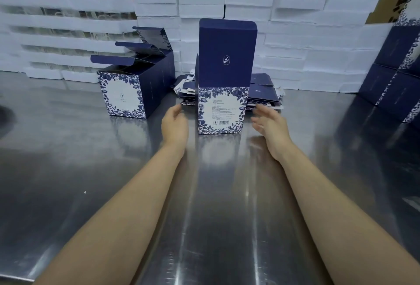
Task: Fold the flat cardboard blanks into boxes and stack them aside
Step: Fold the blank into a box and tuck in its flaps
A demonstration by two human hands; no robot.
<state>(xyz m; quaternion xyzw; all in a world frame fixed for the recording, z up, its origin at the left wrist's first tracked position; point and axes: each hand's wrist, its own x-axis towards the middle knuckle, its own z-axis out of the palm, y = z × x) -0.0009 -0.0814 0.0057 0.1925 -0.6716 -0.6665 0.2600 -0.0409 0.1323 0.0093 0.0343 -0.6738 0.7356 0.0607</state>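
One desk (91, 171) carries it all: erected box (221, 107) upright between left hand (174, 123) and right hand (270, 125), lid flap up; likely light, thin card, dents easily, best taken by both side walls. Flat blanks (263, 93) piled just beyond. Both hands loosely spread, holding nothing, just beside box.

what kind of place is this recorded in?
Probably a packing workshop or small factory line. Clues: a steel worktable, white foam pieces stacked high along the back, and a pile of flat blanks next to identical folded boxes.
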